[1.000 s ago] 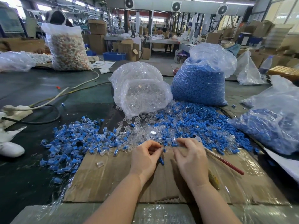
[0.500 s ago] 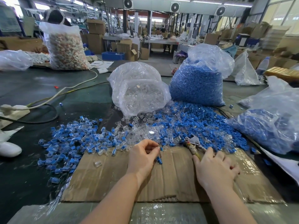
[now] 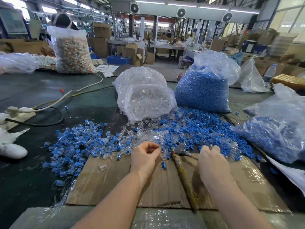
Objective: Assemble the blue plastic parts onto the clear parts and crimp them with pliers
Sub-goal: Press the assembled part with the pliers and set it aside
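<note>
My left hand (image 3: 144,157) is curled, and its thumb and fingertips pinch a small clear part (image 3: 162,155) at the near edge of the clear parts pile (image 3: 145,135). The pliers (image 3: 180,164) lie on the cardboard sheet (image 3: 115,184) between my hands, head toward the piles, and neither hand touches them. My right hand (image 3: 212,164) reaches into the loose blue parts pile (image 3: 206,129) with its fingers bent downward. Its fingertips are hidden among the parts. One loose blue part (image 3: 163,165) lies on the cardboard below my left hand.
A heap of joined blue-and-clear pieces (image 3: 77,146) spreads to the left. Behind the piles stand a bag of clear parts (image 3: 145,96) and a bag of blue parts (image 3: 203,90); another blue-filled bag (image 3: 280,131) lies right. A power strip with cables (image 3: 21,110) sits far left.
My right hand set the pliers down on the cardboard and moved right and forward into the blue pile. My left hand stayed in place, still pinching.
</note>
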